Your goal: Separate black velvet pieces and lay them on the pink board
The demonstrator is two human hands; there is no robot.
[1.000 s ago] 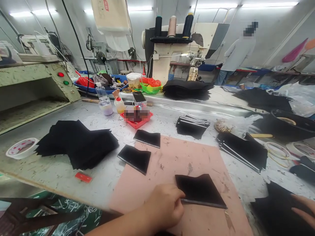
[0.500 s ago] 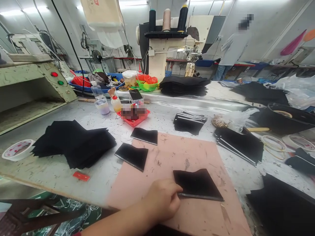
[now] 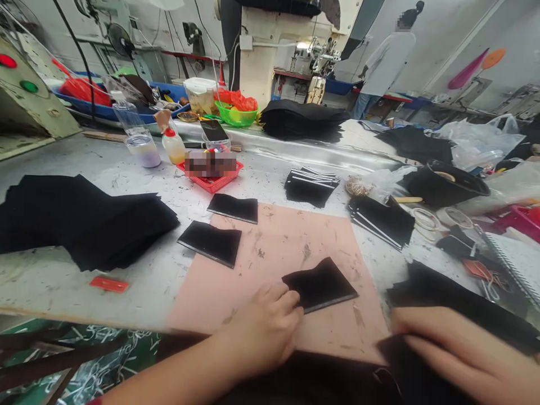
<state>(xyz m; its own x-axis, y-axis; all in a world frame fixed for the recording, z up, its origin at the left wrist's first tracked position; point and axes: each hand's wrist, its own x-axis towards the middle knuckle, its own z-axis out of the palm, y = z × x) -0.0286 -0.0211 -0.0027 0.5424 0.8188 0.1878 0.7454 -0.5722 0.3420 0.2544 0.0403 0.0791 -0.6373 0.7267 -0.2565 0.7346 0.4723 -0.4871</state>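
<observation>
My left hand [image 3: 274, 320] is closed on the lower left corner of a black fabric piece [image 3: 323, 285] lying on a pink board [image 3: 270, 247]. That piece has a curved top and a shiny strip along its lower edge. At the lower right, my right hand [image 3: 455, 349], blurred by motion, pinches another dark fabric piece [image 3: 407, 365] over the table's front edge. Two similar black pieces, one nearer [image 3: 213, 243] and one farther [image 3: 234, 208], rest partly on the board's left side. Beside my right hand lies a stack of black fabric [image 3: 451, 292].
A large black fabric stack [image 3: 84, 219] lies left, near a red tag [image 3: 108, 284]. White-edged stacks [image 3: 312, 185] [image 3: 382, 222] lie behind and right of the board. Farther back stand a red basket [image 3: 213, 183], bottles and a sewing machine [image 3: 261, 67]. A person [image 3: 383, 64] stands beyond.
My right hand has come into view at the lower right with a dark fabric piece. The piece under my left hand has turned slightly, its right end farther away. The view has tilted down.
</observation>
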